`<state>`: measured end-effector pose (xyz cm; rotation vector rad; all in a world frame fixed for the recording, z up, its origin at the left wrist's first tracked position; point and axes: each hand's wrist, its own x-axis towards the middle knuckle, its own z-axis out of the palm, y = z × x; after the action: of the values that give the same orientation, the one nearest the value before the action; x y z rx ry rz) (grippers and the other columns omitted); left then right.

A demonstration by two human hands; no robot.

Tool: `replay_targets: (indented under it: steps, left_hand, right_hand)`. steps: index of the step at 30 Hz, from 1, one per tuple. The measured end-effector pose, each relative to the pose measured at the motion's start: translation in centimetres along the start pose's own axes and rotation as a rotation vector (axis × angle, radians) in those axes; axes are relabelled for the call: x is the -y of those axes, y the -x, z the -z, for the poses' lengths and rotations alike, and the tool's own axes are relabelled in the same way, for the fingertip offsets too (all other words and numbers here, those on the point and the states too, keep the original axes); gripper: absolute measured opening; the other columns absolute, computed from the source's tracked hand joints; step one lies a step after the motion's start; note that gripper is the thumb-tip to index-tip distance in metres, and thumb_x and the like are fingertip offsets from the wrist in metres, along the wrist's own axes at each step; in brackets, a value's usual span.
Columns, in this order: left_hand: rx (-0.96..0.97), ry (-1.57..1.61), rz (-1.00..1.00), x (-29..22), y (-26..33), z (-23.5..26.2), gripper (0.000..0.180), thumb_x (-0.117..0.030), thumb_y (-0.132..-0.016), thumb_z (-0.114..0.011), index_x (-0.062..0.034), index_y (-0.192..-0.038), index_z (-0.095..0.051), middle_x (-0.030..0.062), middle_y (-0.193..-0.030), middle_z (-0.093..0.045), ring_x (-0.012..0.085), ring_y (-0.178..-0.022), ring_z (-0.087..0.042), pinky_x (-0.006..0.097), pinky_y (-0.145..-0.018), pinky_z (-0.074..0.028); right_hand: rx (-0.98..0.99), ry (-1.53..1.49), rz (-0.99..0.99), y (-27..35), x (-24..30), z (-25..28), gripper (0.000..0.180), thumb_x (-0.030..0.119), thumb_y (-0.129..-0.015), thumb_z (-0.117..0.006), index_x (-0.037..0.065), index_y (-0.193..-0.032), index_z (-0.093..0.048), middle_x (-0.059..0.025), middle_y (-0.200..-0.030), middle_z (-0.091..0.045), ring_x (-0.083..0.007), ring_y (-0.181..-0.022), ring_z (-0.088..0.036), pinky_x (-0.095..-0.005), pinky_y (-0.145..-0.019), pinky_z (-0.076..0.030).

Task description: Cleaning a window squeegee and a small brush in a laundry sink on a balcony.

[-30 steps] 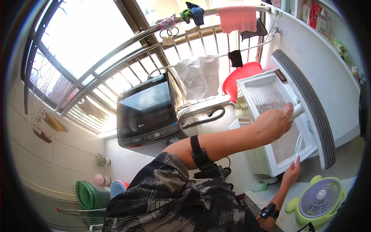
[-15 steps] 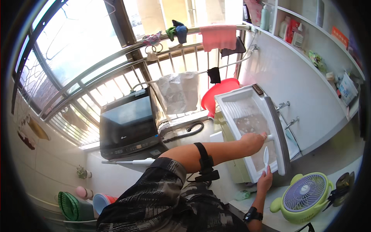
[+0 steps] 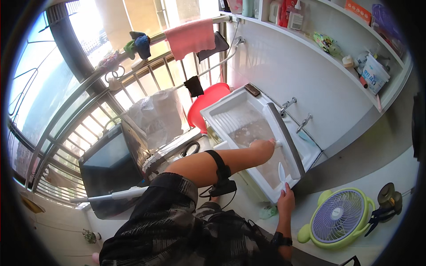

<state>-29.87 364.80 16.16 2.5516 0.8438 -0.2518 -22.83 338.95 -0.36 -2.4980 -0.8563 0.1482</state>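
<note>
My left hand (image 3: 262,151) reaches across the white washboard sink (image 3: 239,142), its fingers closed at a small white piece (image 3: 278,144) against a long, curved white panel with a grey edge (image 3: 286,142). Whether that piece belongs to the panel cannot be seen. The panel lies along the right side of the sink, above murky water (image 3: 255,133). At the near rim, my right hand (image 3: 286,199) is closed round the handle of a white spoon-like tool (image 3: 282,172), its oval end pointing up over the sink.
Two taps (image 3: 288,106) come from the wall behind the sink, and a brown bar (image 3: 252,90) sits on its far corner. A red basin (image 3: 204,104) stands left of it. A green fan (image 3: 338,217) is at lower right. A dark-topped washing machine (image 3: 108,166) stands left.
The view has swung to the right, so the sink and both hands appear further left. Against the sink, both hands stay nearly in place, and the white tool is still in my right hand.
</note>
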Motion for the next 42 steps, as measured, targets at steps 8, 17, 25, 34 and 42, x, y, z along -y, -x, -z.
replay_targets:
  steps: [8,17,25,34,42]
  left_hand:
    - [0.074,-0.085,-0.046,12.4,-7.5,-3.7,0.025,-0.016,-0.099,-0.041,-0.0047,-0.118,-0.054,0.017,-0.093,-0.071,0.0356,-0.088,-0.071,0.047,-0.071,-0.055]
    - [0.202,0.047,0.112,22.4,-12.9,-8.1,0.025,-0.018,-0.099,-0.042,-0.0043,-0.118,-0.052,0.0173,-0.093,-0.071,0.0349,-0.087,-0.071,0.046,-0.073,-0.056]
    - [0.287,0.027,0.144,28.0,-16.1,-9.5,0.033,-0.017,-0.1,-0.039,-0.003,-0.127,-0.049,0.0201,-0.1,-0.07,0.0365,-0.094,-0.07,0.048,-0.079,-0.055]
    - [0.329,0.059,0.228,32.9,-17.8,-10.6,0.042,-0.034,-0.1,-0.045,-0.0014,-0.126,-0.048,0.0205,-0.102,-0.07,0.0375,-0.096,-0.069,0.049,-0.08,-0.054]
    - [0.322,0.125,0.315,32.6,-18.5,-9.9,0.059,-0.055,-0.099,-0.042,-0.0022,-0.124,-0.05,0.0212,-0.095,-0.07,0.0389,-0.092,-0.069,0.049,-0.081,-0.053]
  right_hand:
    - [-0.042,-0.034,-0.155,-4.0,0.5,-4.9,0.042,0.014,-0.091,-0.062,0.015,-0.132,-0.059,-0.0159,-0.104,-0.064,-0.0359,-0.093,-0.063,-0.0446,-0.08,-0.051]
    - [0.032,-0.225,-0.255,-8.5,7.0,-7.4,0.04,0.011,-0.091,-0.061,0.009,-0.131,-0.059,-0.0199,-0.114,-0.067,-0.0349,-0.102,-0.065,-0.0396,-0.088,-0.051]
    - [0.185,-0.443,-0.233,-13.4,12.5,-8.1,0.039,0.013,-0.094,-0.059,0.005,-0.133,-0.058,-0.0223,-0.118,-0.066,-0.0307,-0.106,-0.066,-0.0352,-0.09,-0.051]
    - [0.427,-0.413,-0.194,-21.7,17.1,-12.4,0.038,0.019,-0.097,-0.057,0.008,-0.133,-0.058,-0.0224,-0.115,-0.066,-0.0322,-0.102,-0.067,-0.0357,-0.087,-0.051]
    - [0.56,-0.238,0.089,-26.7,19.4,-18.4,0.036,0.025,-0.096,-0.054,0.016,-0.13,-0.061,-0.0218,-0.107,-0.067,-0.0399,-0.093,-0.064,-0.0431,-0.081,-0.052]
